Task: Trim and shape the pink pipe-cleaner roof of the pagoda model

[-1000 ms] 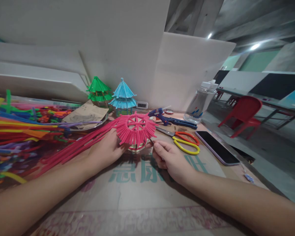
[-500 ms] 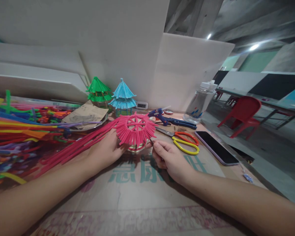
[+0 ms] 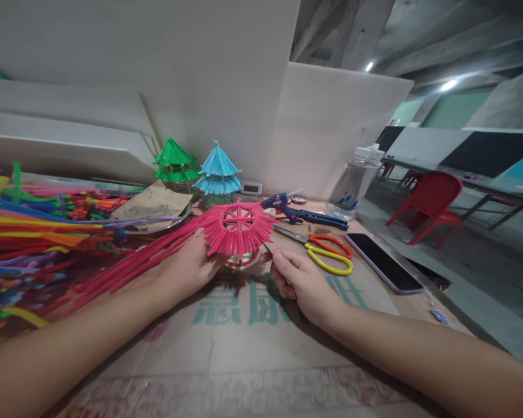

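Observation:
A pink fringed pipe-cleaner ring, with spokes across its middle, sits above a pale base. My left hand is closed on the left side of this pink piece, its fingertips partly hidden behind the fringe. To the right, my right hand pinches a thin dark stick that points toward the lower right of the fringe. Long pink pipe cleaners run beside my left hand.
Behind stand a green model pavilion and a blue one. Colourful pipe cleaners fill the left. Toward the right are a glue gun, pliers, scissors, a phone and a water bottle.
The pink ring has tilted slightly and shifted a little to the left. Both hands keep nearly the same place and hold.

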Demonstrator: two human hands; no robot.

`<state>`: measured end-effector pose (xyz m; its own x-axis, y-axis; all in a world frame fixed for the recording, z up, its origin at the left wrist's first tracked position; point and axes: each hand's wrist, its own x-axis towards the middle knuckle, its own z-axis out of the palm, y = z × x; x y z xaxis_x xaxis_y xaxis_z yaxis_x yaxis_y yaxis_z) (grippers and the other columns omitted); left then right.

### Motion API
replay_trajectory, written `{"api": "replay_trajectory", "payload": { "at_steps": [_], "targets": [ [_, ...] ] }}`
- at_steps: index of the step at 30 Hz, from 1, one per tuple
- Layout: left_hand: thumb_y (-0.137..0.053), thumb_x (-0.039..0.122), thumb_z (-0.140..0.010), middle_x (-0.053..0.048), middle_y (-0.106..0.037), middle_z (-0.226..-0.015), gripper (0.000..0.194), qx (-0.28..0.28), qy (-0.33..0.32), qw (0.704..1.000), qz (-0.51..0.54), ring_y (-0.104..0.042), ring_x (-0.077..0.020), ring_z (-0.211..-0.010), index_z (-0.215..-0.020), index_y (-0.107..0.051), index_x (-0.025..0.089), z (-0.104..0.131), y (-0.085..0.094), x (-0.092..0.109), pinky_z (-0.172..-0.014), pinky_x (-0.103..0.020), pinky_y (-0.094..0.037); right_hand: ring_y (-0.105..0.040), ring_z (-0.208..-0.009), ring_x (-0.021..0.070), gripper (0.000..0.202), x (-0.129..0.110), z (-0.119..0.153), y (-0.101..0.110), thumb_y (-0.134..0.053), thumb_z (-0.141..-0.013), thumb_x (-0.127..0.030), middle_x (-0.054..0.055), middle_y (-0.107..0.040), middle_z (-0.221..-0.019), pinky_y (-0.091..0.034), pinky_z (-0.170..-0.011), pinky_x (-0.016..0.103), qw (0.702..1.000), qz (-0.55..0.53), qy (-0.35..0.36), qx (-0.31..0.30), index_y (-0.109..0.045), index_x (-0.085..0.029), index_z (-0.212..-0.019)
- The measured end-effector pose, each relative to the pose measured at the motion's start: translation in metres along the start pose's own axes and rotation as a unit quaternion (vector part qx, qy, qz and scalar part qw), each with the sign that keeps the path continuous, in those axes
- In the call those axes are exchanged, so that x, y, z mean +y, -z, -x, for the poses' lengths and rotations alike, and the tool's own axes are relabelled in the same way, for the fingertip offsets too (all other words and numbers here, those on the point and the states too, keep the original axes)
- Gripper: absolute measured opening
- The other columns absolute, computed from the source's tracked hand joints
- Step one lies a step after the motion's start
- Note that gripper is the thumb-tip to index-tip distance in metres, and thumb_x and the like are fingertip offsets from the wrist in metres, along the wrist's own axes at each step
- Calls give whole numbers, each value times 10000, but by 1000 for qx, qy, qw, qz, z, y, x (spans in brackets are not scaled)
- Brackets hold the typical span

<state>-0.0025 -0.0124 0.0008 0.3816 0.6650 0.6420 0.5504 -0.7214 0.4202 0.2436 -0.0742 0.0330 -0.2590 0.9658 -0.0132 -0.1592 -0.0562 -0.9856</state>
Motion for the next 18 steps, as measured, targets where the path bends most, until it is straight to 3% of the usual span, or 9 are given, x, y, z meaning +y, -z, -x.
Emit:
{"api": "replay_trajectory", "payload": {
  "at_steps": [18],
  "targets": [
    [-570, 354, -1006, -131, -678, -1400, 395, -12, -33, 999, 2, -615, -361, -1322, -1373, -629, 223, 0, 1, 1, -1169, -545, -473, -236, -443, 50, 582, 2, 0, 1, -795, -771, -727, -105, -376, -543, -105, -419, 216, 999, 22, 25, -16, -669, -165, -860]
  ]
}}
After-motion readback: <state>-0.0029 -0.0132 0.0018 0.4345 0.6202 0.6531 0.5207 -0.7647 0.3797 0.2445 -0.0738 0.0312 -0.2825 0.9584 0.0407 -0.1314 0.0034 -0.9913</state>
